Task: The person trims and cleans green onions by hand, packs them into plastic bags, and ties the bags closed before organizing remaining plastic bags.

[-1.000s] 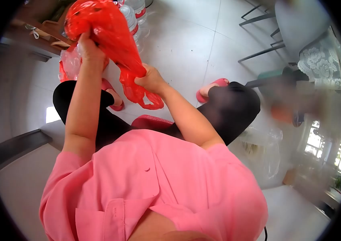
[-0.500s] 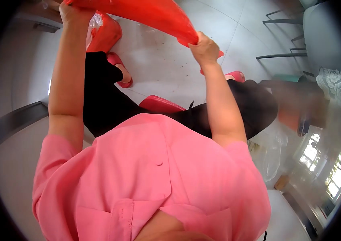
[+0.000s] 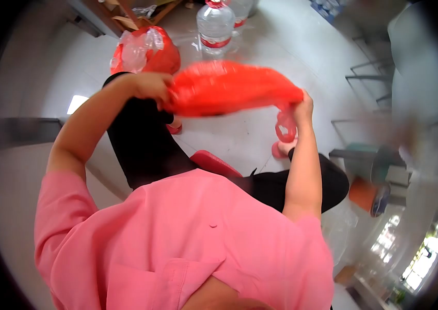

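Note:
A red plastic bag point(image 3: 234, 88) is stretched sideways between my two hands, puffed out in the middle and a little blurred. My left hand point(image 3: 152, 87) grips its left end with the fingers bent around the plastic. At the other end, my right hand point(image 3: 304, 107) is closed on the bag's gathered part. One looped handle of the bag hangs just below that hand. The bag is held above the floor, in front of my knees. Whether anything is inside it, I cannot tell.
A filled red bag point(image 3: 166, 54) with clear plastic on top stands by my left knee. Beyond it are a large water bottle point(image 3: 216, 26) and a wooden shelf point(image 3: 126, 15). Chair legs point(image 3: 368, 77) and an orange container point(image 3: 362, 194) are at the right.
Both hands have come down and nearer to my body with the red bag, moving to the right. The bag now looks fuller, and the view takes in more floor ahead.

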{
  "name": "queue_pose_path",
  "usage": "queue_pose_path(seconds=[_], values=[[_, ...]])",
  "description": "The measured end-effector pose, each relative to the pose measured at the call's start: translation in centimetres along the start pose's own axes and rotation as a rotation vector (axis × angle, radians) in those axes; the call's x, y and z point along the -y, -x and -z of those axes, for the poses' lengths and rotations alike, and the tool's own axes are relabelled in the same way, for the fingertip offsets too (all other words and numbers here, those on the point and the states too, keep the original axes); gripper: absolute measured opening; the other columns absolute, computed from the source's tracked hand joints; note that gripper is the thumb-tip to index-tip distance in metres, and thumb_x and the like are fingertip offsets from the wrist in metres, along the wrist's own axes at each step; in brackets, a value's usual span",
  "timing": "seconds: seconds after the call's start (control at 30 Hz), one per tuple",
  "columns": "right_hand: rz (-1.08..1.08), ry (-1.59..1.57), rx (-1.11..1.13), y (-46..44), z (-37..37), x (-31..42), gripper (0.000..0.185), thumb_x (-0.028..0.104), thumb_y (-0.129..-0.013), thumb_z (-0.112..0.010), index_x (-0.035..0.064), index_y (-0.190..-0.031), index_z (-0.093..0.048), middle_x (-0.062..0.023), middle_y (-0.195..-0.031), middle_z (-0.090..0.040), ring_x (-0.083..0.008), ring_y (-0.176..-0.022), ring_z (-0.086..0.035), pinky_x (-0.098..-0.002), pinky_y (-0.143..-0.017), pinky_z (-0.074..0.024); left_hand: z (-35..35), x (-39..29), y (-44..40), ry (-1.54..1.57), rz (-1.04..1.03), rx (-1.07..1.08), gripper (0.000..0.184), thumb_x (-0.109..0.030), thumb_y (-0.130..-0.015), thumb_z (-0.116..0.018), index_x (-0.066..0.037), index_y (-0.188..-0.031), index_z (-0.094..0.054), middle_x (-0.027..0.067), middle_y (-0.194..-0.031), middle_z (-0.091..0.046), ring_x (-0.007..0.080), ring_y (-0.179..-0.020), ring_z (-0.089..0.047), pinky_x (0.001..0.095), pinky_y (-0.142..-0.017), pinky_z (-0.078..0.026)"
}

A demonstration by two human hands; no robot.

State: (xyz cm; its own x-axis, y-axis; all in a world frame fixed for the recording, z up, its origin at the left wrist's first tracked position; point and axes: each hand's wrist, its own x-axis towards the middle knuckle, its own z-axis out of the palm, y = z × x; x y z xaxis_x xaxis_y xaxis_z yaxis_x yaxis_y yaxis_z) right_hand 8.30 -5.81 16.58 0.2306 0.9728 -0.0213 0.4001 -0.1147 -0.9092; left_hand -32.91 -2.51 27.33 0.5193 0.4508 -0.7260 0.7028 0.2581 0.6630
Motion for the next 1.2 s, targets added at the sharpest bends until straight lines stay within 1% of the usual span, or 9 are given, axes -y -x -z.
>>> queue_pose_path(seconds=[0.27,0.33,0.43,0.57,0.67,0.83,0.9,1.1,1.2], values=[[0.193,0.349,0.179,3.0,-4.1,-6.7,0.017,0.015,-0.078,-0.055,0.0067,-0.093,-0.058,-0.0212,-0.089,-0.062,-0.0415,-0.088,-0.057,-0.0434,-0.072,-0.0468,-6.3,-5.8,2.6,0.348,-0.484,0.560,0.024,-0.005,-0.085,-0.051,-0.001,-0.108,-0.055,0.0075,-0.099,-0.062,0.0188,-0.090,-0.061,0.0349,-0.074,-0.052],[0.230,0.486,0.284,6.1,-6.6,-2.9,0.017,0.015,-0.078,-0.055,0.0065,-0.092,-0.058,-0.0203,-0.084,-0.062,-0.0396,-0.082,-0.059,-0.0428,-0.069,-0.0477,-5.7,-6.0,-0.1,0.175,-1.068,-0.160,0.024,-0.008,-0.088,-0.051,-0.004,-0.111,-0.054,0.0076,-0.105,-0.061,0.0198,-0.091,-0.061,0.0363,-0.073,-0.052],[0.059,0.278,0.496,8.5,-7.7,3.3,0.020,0.019,-0.079,-0.054,0.0051,-0.093,-0.059,-0.0165,-0.066,-0.062,-0.0313,-0.061,-0.064,-0.0394,-0.058,-0.0496,-1.7,-6.9,-0.1,0.821,-1.099,-0.223,0.028,-0.009,-0.088,-0.052,-0.007,-0.116,-0.053,0.0072,-0.109,-0.060,0.0201,-0.091,-0.061,0.0345,-0.074,-0.052],[-0.019,0.133,0.557,9.8,-6.2,9.6,0.024,0.022,-0.079,-0.057,0.0027,-0.093,-0.060,-0.0153,-0.063,-0.062,-0.0263,-0.058,-0.064,-0.0349,-0.056,-0.0495,1.2,-3.8,-0.4,-0.601,-0.900,-1.021,0.037,-0.010,-0.083,-0.052,-0.017,-0.120,-0.053,0.0082,-0.110,-0.059,0.0230,-0.091,-0.061,0.0302,-0.074,-0.049],[0.067,0.017,0.692,10.1,-2.4,15.2,0.027,0.021,-0.075,-0.063,0.0046,-0.096,-0.061,-0.0150,-0.071,-0.064,-0.0257,-0.064,-0.064,-0.0333,-0.059,-0.0490,-2.2,-3.7,0.9,-0.200,-0.512,-0.760,0.041,-0.012,-0.081,-0.054,-0.019,-0.122,-0.051,0.0071,-0.111,-0.059,0.0268,-0.095,-0.060,0.0344,-0.075,-0.048],[0.253,0.212,0.414,7.3,2.6,19.0,0.008,0.007,-0.076,-0.064,0.0035,-0.083,-0.062,-0.0079,-0.065,-0.057,-0.0190,-0.062,-0.058,-0.0318,-0.057,-0.0464,-8.0,-4.2,-1.6,-1.113,-0.384,0.118,0.020,-0.006,-0.070,-0.059,-0.003,-0.089,-0.064,0.0150,-0.092,-0.062,0.0322,-0.086,-0.059,0.0394,-0.073,-0.046],[0.618,0.304,0.166,3.6,2.6,16.1,0.006,0.007,-0.078,-0.064,0.0029,-0.082,-0.061,-0.0072,-0.076,-0.058,-0.0159,-0.073,-0.056,-0.0289,-0.064,-0.0463,-10.2,-6.1,-0.4,-0.898,-0.853,0.109,0.011,-0.003,-0.069,-0.055,0.003,-0.077,-0.059,0.0180,-0.078,-0.059,0.0329,-0.076,-0.056,0.0409,-0.069,-0.045],[0.090,-0.222,0.448,4.7,-5.7,9.2,0.039,0.011,-0.078,-0.065,0.0057,-0.114,-0.053,-0.0118,-0.100,-0.061,-0.0276,-0.093,-0.059,-0.0335,-0.082,-0.0454,-6.0,-9.1,-0.7,0.512,-1.111,-0.102,0.012,-0.001,-0.075,-0.046,0.000,-0.078,-0.058,0.0011,-0.073,-0.057,0.0105,-0.067,-0.052,0.0282,-0.061,-0.043],[0.527,0.504,0.218,5.8,-5.2,12.3,0.065,0.006,-0.072,-0.065,0.0017,-0.130,-0.037,-0.0192,-0.135,-0.037,-0.0318,-0.122,-0.040,-0.0353,-0.099,-0.0347,-6.2,-9.1,-2.0,0.846,-0.886,-0.272,0.016,-0.002,-0.077,-0.045,-0.003,-0.080,-0.061,-0.0017,-0.073,-0.055,0.0088,-0.065,-0.049,0.0263,-0.058,-0.039]])
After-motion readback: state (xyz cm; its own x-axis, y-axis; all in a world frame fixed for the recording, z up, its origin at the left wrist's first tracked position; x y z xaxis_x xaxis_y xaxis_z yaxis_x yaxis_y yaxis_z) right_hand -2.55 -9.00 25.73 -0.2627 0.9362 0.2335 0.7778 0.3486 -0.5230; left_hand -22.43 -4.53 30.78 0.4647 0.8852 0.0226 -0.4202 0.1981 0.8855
